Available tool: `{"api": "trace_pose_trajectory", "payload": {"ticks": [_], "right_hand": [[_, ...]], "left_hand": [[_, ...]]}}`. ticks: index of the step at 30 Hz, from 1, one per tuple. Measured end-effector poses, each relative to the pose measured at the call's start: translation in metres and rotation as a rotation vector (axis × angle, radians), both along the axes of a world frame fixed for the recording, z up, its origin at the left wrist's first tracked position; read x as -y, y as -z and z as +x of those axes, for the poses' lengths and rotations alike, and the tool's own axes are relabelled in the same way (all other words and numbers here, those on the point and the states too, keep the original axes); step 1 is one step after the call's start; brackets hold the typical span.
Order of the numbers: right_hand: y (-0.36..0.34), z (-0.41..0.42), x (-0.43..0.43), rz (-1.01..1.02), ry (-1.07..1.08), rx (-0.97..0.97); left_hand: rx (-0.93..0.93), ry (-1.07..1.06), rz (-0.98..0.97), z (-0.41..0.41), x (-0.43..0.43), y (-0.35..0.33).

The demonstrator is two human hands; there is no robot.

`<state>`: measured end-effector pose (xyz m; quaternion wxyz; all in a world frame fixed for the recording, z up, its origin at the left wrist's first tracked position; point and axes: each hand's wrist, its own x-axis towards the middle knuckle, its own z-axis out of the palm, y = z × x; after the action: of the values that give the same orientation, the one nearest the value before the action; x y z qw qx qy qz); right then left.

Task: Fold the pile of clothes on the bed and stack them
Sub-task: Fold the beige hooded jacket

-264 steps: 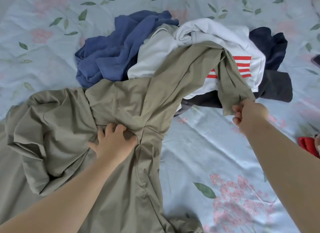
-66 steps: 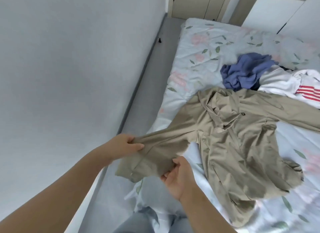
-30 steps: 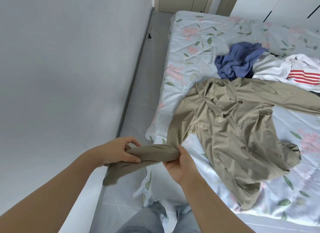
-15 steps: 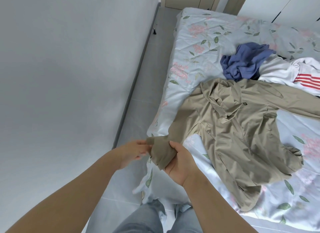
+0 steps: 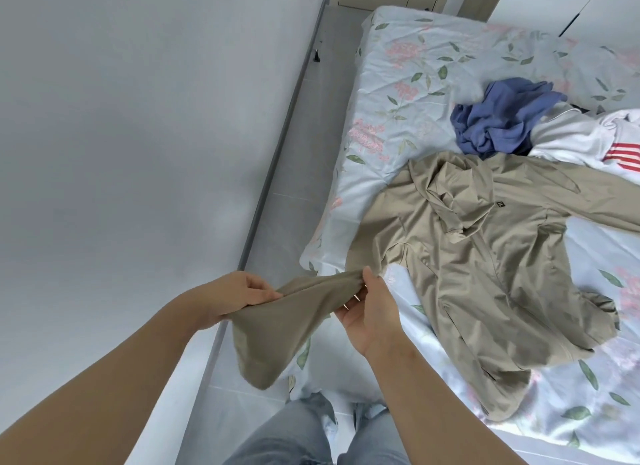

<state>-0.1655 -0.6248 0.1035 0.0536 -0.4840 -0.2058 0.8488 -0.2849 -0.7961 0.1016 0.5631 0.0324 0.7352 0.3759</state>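
Khaki jacket point(image 5: 485, 256) lies spread but unfolded at the near corner of the bed point(image 5: 398, 83), its sleeve point(image 5: 277, 326) off the bed's edge, pinched by left hand point(image 5: 239, 298) and right hand point(image 5: 367, 312) alike, while blue garment point(image 5: 502, 118) and white garment point(image 5: 571, 139) (both crumpled) wait mid-bed, nothing stacked.

At the lower centre of the frame, the left hand point(image 5: 239, 296) pinches the sleeve point(image 5: 277, 329) of a khaki jacket point(image 5: 485, 256), while the right hand point(image 5: 370, 312) holds the same sleeve nearer the shoulder, thumb on top and fingers beneath, the cuff end drooping below the bed's edge. The jacket's body lies spread and rumpled on the floral-sheeted bed point(image 5: 398, 83) at centre right. A crumpled blue garment point(image 5: 502, 118) and a white garment with red stripes point(image 5: 581, 135) lie at the upper right, both touching the jacket's far edge.
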Motion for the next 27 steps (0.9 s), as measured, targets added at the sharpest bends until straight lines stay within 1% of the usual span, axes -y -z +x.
{"api": "trace_pose_trajectory", "payload": {"ticks": [1, 3, 5, 6, 8, 10, 11, 12, 13, 15, 17, 22, 27], "right_hand": [[0.000, 0.001, 0.001, -0.017, 0.005, 0.003], [-0.001, 0.002, 0.005, -0.074, -0.005, -0.003], [-0.002, 0.002, 0.009, -0.109, -0.083, -0.015], [-0.002, 0.002, 0.011, -0.103, -0.151, -0.015], [-0.001, 0.001, 0.015, -0.040, -0.306, 0.012], [-0.001, -0.002, 0.016, 0.008, -0.389, 0.042], [-0.002, -0.003, 0.015, 0.008, -0.376, 0.039], [-0.003, -0.005, 0.012, -0.010, -0.326, 0.025], [-0.004, -0.005, 0.008, -0.039, -0.263, -0.001], [-0.009, -0.007, -0.001, -0.094, -0.179, -0.076], [-0.015, -0.008, -0.008, -0.104, -0.181, -0.125], [-0.024, -0.011, -0.023, -0.033, -0.241, -0.100], [-0.026, 0.000, -0.060, -0.028, -0.176, -0.086]], "left_hand": [[0.024, -0.025, 0.015, -0.001, 0.004, 0.001], [0.074, -0.181, 0.071, -0.001, 0.003, 0.002], [0.085, -0.329, 0.095, 0.001, -0.005, 0.000], [0.056, -0.354, 0.087, 0.002, -0.010, -0.001], [-0.049, -0.302, 0.062, 0.002, -0.017, -0.003], [-0.171, -0.192, 0.036, -0.002, -0.019, -0.009], [-0.196, -0.159, 0.038, -0.004, -0.019, -0.014], [-0.179, -0.160, 0.061, -0.006, -0.020, -0.019], [-0.128, -0.198, 0.099, -0.008, -0.021, -0.023], [0.011, -0.337, 0.204, -0.010, -0.026, -0.031], [0.080, -0.426, 0.279, -0.013, -0.035, -0.039], [0.033, -0.417, 0.282, -0.023, -0.069, -0.044], [0.024, -0.462, 0.302, -0.016, -0.116, -0.046]]}}
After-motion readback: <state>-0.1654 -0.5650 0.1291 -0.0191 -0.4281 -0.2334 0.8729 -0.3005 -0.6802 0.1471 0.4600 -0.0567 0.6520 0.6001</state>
